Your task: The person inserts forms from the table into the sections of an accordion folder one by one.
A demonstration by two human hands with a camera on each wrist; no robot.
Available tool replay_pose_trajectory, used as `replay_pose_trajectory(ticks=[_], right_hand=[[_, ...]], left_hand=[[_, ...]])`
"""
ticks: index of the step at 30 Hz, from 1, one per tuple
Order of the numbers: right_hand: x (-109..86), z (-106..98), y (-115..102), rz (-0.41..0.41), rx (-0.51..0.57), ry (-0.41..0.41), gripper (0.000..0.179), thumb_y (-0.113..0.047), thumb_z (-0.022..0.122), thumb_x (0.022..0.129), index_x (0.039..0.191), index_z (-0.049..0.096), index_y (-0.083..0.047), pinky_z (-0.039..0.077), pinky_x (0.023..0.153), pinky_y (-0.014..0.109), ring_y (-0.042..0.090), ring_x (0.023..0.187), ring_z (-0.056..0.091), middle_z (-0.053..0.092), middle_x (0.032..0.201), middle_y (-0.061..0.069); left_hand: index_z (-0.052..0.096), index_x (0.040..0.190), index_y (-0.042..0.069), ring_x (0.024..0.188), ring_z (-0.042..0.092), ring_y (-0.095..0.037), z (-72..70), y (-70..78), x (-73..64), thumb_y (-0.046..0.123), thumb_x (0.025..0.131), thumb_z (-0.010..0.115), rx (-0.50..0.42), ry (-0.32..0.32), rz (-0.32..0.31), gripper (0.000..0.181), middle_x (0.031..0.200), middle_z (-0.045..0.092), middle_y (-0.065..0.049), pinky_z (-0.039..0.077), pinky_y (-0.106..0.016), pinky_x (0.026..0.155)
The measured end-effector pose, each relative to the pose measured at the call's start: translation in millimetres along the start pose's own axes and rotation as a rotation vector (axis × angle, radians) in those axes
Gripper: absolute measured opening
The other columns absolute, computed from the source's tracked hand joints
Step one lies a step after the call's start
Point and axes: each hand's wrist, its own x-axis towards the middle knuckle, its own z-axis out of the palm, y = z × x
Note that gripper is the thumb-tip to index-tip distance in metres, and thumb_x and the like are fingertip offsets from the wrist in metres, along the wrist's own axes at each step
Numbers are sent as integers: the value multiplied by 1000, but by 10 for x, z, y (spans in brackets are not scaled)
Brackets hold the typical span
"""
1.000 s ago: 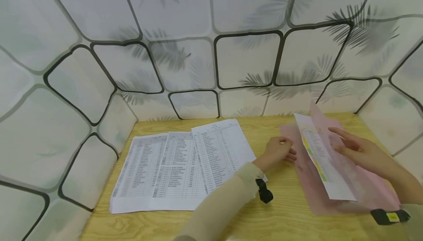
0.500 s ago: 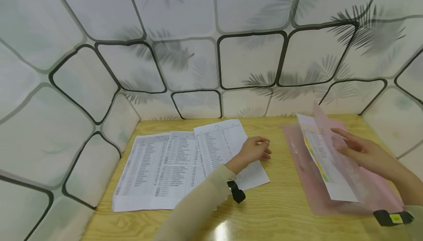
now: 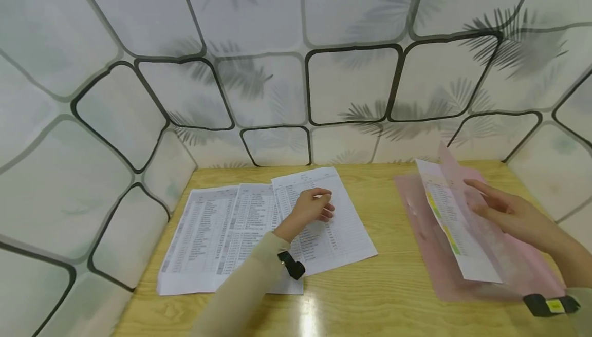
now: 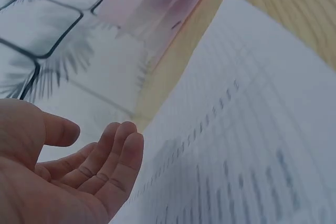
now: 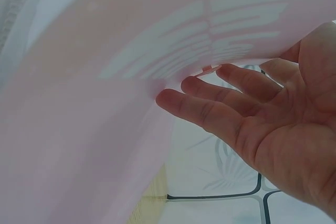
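My left hand (image 3: pixel 311 207) hovers over the right-hand printed list sheet (image 3: pixel 347 229), fingers relaxed and holding nothing; the left wrist view shows a bare palm and the sheet's tilted surface beside it. That sheet overlaps a middle sheet (image 3: pixel 252 208), with another list sheet (image 3: pixel 199 234) at the left. At the table's right, my right hand (image 3: pixel 513 219) touches the raised cover of a translucent pink folder (image 3: pixel 427 270). In the right wrist view its fairly straight fingers (image 5: pixel 194 108) press the cover. Inside the folder stands a white sheet (image 3: pixel 441 208) with yellow and green marks.
The wood-grain table (image 3: pixel 388 296) meets patterned walls (image 3: pixel 351 85) at the back and both sides. A strip of bare wood separates the printed sheets from the folder. Black bands circle both wrists.
My left hand has moved left from beside the folder's edge to above the right-hand sheet. The right hand and raised folder cover have stayed nearly still.
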Motion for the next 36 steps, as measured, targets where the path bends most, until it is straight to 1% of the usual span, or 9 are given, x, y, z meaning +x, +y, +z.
replay_pose_trajectory(ticks=[8, 11, 15, 19, 21, 23, 26, 32, 36], right_hand=[[-3, -3, 43, -14, 7, 22, 68, -22, 62, 108, 168, 29, -22, 48, 73, 12, -24, 110, 44, 40, 153, 45], [5, 0, 40, -11, 3, 5, 69, -23, 60, 109, 169, 26, -21, 49, 73, 13, 7, 125, 61, 37, 154, 46], [13, 6, 34, 1, -10, -9, 70, -24, 59, 109, 169, 23, -22, 49, 74, 13, 56, 133, 49, 34, 156, 45], [18, 20, 33, 6, -11, -7, 70, -24, 59, 110, 169, 23, -20, 44, 74, 8, 67, 133, 41, 32, 158, 45], [13, 21, 28, 2, -15, -1, 69, -24, 59, 109, 169, 24, -19, 45, 74, 8, 53, 134, 51, 34, 157, 45], [10, 24, 33, 2, -20, 2, 69, -25, 60, 109, 169, 25, -19, 46, 73, 10, 27, 131, 61, 36, 155, 45], [1, 23, 43, -5, -16, -3, 69, -25, 60, 109, 169, 25, -18, 49, 73, 14, 1, 123, 59, 37, 155, 45], [-12, 35, 64, -20, -36, 19, 68, -24, 62, 108, 167, 29, -17, 49, 71, 15, -23, 107, 45, 43, 151, 45], [8, 37, 49, -39, -31, 23, 68, -21, 63, 108, 167, 30, -17, 50, 71, 16, -24, 107, 44, 43, 150, 45]], left_hand=[[63, 139, -1, 66, 70, -13, -473, -45, -23, 17, 107, 58, 15, 152, -33, 37, 87, 76, -12, 64, -31, 68], [64, 138, -3, 66, 71, -14, -609, -72, -43, 17, 106, 59, 55, 213, -43, 37, 90, 76, -16, 65, -32, 67], [66, 134, -1, 66, 71, -15, -756, -99, -92, 18, 104, 62, 113, 295, -85, 36, 94, 78, -20, 64, -32, 65], [67, 131, -1, 66, 73, -18, -878, -109, -160, 20, 103, 64, 160, 351, -121, 36, 96, 78, -21, 64, -32, 63], [67, 130, -2, 65, 73, -18, -932, -133, -169, 21, 102, 65, 185, 369, -129, 36, 94, 77, -20, 64, -33, 62], [67, 128, -3, 62, 73, -18, -976, -163, -166, 21, 101, 66, 217, 388, -136, 36, 90, 76, -18, 64, -33, 60], [69, 124, -4, 57, 71, -15, -1026, -216, -145, 22, 100, 67, 271, 409, -151, 35, 84, 75, -15, 62, -30, 57], [67, 124, -4, 58, 70, -14, -1046, -255, -137, 27, 99, 71, 303, 394, -200, 40, 87, 75, -14, 60, -27, 56], [62, 129, -6, 59, 70, -14, -1049, -273, -127, 31, 98, 73, 313, 399, -224, 49, 88, 74, -15, 60, -27, 56]])
